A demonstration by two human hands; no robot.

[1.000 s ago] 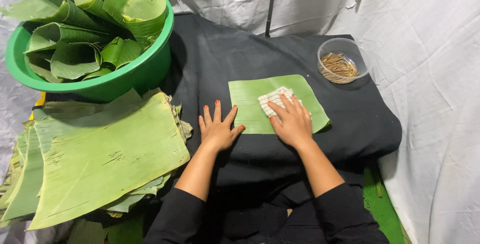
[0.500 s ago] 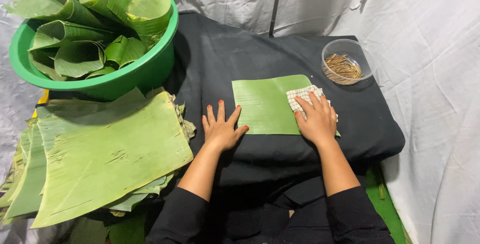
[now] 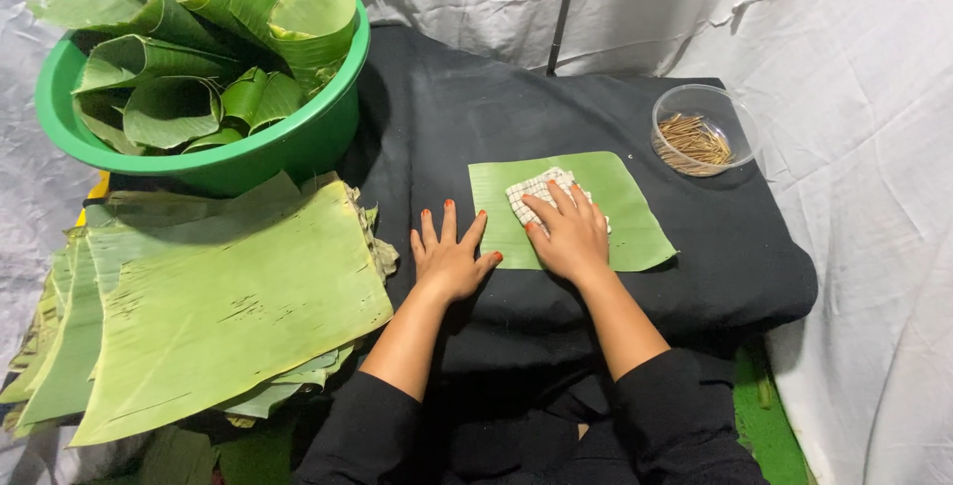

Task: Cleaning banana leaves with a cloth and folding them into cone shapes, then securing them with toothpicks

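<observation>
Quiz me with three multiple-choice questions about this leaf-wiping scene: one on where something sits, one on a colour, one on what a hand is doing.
1. Where is the clear bowl of thin sticks?
A. on the stacked leaves
B. on the black cloth, at the far right
C. inside the basin

2. What colour is the basin that holds the rolled leaves?
A. green
B. red
C. white

3. What is the right hand doing?
A. lifting a stick
B. resting in the lap
C. pressing a checked cloth on the cut leaf piece

Answers:
1 B, it stands on the black cloth beyond the leaf piece.
2 A, its rim and wall are green.
3 C, its palm lies flat over the cloth.
</observation>
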